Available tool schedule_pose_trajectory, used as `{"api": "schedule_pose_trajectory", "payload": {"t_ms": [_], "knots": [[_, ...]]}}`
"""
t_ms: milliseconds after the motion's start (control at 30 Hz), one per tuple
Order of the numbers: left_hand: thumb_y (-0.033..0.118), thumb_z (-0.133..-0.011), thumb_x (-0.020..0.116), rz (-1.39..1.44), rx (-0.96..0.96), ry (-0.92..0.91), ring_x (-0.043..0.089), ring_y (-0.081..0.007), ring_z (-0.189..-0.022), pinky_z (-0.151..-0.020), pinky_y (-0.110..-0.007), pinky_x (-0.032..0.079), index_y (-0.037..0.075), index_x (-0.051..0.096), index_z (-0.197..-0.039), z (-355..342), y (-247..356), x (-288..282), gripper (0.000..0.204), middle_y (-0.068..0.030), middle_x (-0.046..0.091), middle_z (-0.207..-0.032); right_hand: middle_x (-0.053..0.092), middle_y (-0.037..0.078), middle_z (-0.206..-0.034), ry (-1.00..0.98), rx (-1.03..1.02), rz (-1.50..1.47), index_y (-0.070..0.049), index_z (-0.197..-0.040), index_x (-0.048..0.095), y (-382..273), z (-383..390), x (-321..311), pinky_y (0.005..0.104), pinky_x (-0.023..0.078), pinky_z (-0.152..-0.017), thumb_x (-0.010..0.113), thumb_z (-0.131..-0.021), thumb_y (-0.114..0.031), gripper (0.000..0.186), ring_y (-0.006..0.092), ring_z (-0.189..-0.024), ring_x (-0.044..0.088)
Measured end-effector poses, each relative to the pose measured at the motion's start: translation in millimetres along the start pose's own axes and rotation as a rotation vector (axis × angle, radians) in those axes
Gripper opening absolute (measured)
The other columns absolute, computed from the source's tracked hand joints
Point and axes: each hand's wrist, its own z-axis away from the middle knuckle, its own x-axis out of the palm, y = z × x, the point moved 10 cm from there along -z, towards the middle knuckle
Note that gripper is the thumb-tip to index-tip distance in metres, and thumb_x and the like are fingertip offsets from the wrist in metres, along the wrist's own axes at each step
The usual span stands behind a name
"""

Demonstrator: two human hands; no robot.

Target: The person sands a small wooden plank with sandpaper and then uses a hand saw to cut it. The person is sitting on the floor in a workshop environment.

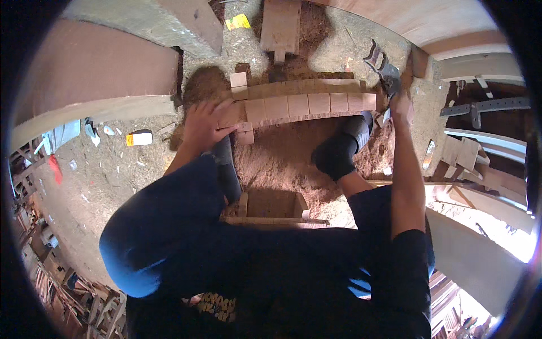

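A curved piece of wood [299,107], with several crosswise cuts along its face, lies before me between my feet. My left hand [202,125] grips its left end, fingers on top and thumb along the near edge. Small wood blocks [239,86] sit by that end, one beyond the piece and one on its near side. Beyond the right end, my right hand [401,108] is closed round a dark metal hand tool [386,70] with a notched, flared end. The tool's exact kind cannot be made out, and its grip is hidden in my fist.
Behind the cut piece lies a longer timber [307,87]. An open wooden box [272,204] stands between my legs. Large timber slabs [107,62] flank the left and back. Scrap wood [84,302] is heaped at lower left; sawdust and litter cover the ground.
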Motion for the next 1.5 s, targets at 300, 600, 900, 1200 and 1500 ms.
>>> {"api": "schedule_pose_trajectory", "payload": {"t_ms": [300, 600, 900, 1200, 1500], "knots": [[0.047, -0.065, 0.078, -0.017, -0.057, 0.114, 0.056, -0.032, -0.097, -0.088, -0.046, 0.042, 0.013, 0.063, -0.113, -11, 2, -5, 0.061, -0.0119, 0.061, -0.103, 0.038, 0.012, -0.143, 0.098, -1.049, 0.701, -0.015, -0.134, 0.042, -142, -75, 35, 0.0431, 0.044, -0.094, 0.048, -0.088, -0.02, 0.046, 0.0301, -0.129, 0.04], [0.052, -0.067, 0.076, 0.063, -0.022, 0.14, 0.056, -0.0327, -0.099, -0.091, -0.045, 0.042, 0.009, 0.06, -0.116, -20, -1, -15, 0.066, -0.012, 0.061, -0.104, 0.043, 0.014, -0.137, 0.131, -1.312, 0.65, -0.012, -0.107, 0.06, -131, -82, 77, 0.0486, 0.033, -0.104, 0.05, -0.084, -0.022, 0.027, 0.0344, -0.129, 0.038], [0.061, -0.072, 0.067, -0.011, -0.008, 0.155, 0.054, -0.0359, -0.107, -0.092, -0.045, 0.044, 0.001, 0.058, -0.116, 13, -11, -5, 0.076, -0.0192, 0.056, -0.114, 0.065, 0.01, -0.095, -0.005, -1.052, 0.845, -0.011, -0.097, 0.067, -95, -102, -78, 0.0438, 0.039, -0.097, 0.067, -0.073, -0.022, 0.026, 0.0296, -0.104, 0.056], [0.066, -0.069, 0.065, 0.141, 0.006, 0.124, 0.062, -0.0375, -0.089, -0.076, -0.045, 0.051, -0.002, 0.058, -0.109, 1, -27, 1, 0.079, -0.0217, 0.06, -0.101, 0.069, 0.011, -0.074, -0.582, -0.111, 0.538, 0.0, -0.086, 0.07, -39, -22, -292, 0.0336, 0.05, -0.063, 0.08, -0.059, -0.018, 0.034, 0.0194, -0.069, 0.065], [0.055, -0.065, 0.076, 0.241, -0.219, 0.14, 0.062, -0.037, -0.086, -0.076, -0.045, 0.05, 0.0, 0.064, -0.098, 11, -64, -24, 0.065, -0.0181, 0.062, -0.092, 0.059, 0.005, -0.075, -0.19, -0.221, -0.352, -0.004, -0.1, 0.062, -84, 233, -388, 0.0281, 0.043, -0.057, 0.069, -0.077, -0.023, 0.031, 0.0118, -0.063, 0.055]]}}
